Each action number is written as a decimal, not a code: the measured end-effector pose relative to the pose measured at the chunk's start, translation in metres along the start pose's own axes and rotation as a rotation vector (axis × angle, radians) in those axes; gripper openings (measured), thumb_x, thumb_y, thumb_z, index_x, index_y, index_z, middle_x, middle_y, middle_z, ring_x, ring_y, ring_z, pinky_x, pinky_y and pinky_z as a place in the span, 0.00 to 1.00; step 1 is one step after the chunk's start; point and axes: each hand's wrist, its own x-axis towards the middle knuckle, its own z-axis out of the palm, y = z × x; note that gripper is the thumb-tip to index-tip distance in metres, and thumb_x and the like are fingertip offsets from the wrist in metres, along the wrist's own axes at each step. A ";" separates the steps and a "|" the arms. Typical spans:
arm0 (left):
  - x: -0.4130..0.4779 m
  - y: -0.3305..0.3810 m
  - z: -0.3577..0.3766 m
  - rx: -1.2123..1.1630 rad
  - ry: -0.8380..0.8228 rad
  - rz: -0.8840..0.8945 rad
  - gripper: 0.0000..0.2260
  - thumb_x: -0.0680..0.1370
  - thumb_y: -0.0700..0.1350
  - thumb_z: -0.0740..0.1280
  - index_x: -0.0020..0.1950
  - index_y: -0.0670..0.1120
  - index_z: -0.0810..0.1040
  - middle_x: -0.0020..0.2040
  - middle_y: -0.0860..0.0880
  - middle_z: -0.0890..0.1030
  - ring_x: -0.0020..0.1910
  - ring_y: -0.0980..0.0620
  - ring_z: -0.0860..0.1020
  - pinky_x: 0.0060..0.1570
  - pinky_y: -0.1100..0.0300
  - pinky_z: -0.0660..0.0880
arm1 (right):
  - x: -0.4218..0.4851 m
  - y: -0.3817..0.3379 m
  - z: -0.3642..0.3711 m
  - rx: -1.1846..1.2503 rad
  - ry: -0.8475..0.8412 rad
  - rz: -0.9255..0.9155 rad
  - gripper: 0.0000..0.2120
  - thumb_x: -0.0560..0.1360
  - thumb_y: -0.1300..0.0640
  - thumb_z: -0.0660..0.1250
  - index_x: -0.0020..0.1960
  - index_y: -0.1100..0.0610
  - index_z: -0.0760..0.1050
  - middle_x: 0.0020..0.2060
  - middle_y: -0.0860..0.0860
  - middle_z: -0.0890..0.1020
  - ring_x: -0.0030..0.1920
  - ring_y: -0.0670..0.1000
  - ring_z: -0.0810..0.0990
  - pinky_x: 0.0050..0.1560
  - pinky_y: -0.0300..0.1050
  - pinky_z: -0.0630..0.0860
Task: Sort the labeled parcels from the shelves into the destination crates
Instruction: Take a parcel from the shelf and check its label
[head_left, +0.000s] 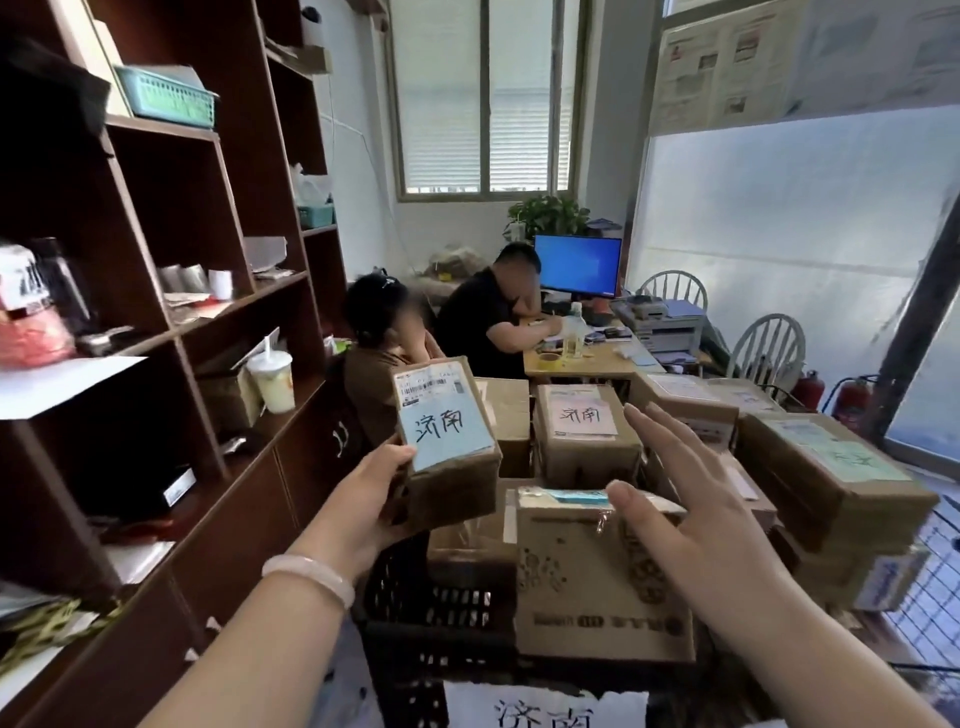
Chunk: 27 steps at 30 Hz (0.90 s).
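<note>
My left hand (371, 491) grips a small cardboard parcel (449, 457) with a blue handwritten label, held above a black plastic crate (431, 613). That crate carries a white paper sign (545, 709) with handwritten characters on its near wall. My right hand (685, 499) hovers with straight spread fingers over a larger printed carton (587, 587) standing in the crate. Behind it sits another parcel (587, 436) with a pink handwritten label.
A dark wooden shelf unit (171, 322) fills the left side, holding a cup, bags and clutter. More taped parcels (831, 473) are stacked at the right over a wire crate (930, 587). Two people sit at a desk (582, 364) behind the pile.
</note>
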 end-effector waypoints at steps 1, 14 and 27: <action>0.007 -0.004 -0.002 0.007 0.002 -0.032 0.14 0.78 0.53 0.66 0.60 0.52 0.83 0.55 0.45 0.85 0.48 0.47 0.85 0.43 0.49 0.81 | 0.001 0.001 0.002 0.000 0.001 0.014 0.31 0.67 0.25 0.56 0.69 0.23 0.54 0.73 0.29 0.57 0.71 0.34 0.54 0.66 0.44 0.57; 0.064 -0.017 0.041 0.219 -0.065 -0.055 0.14 0.82 0.53 0.60 0.60 0.49 0.81 0.55 0.47 0.86 0.55 0.47 0.83 0.58 0.50 0.78 | 0.005 0.013 0.006 -0.028 0.084 0.137 0.27 0.71 0.27 0.52 0.70 0.25 0.58 0.71 0.28 0.60 0.70 0.29 0.53 0.66 0.41 0.55; 0.055 -0.020 0.036 0.281 -0.115 0.061 0.19 0.82 0.52 0.62 0.73 0.52 0.71 0.60 0.48 0.83 0.60 0.48 0.81 0.67 0.46 0.72 | 0.001 0.015 0.011 -0.082 0.055 0.164 0.27 0.72 0.26 0.52 0.71 0.26 0.57 0.65 0.19 0.56 0.66 0.24 0.51 0.66 0.43 0.55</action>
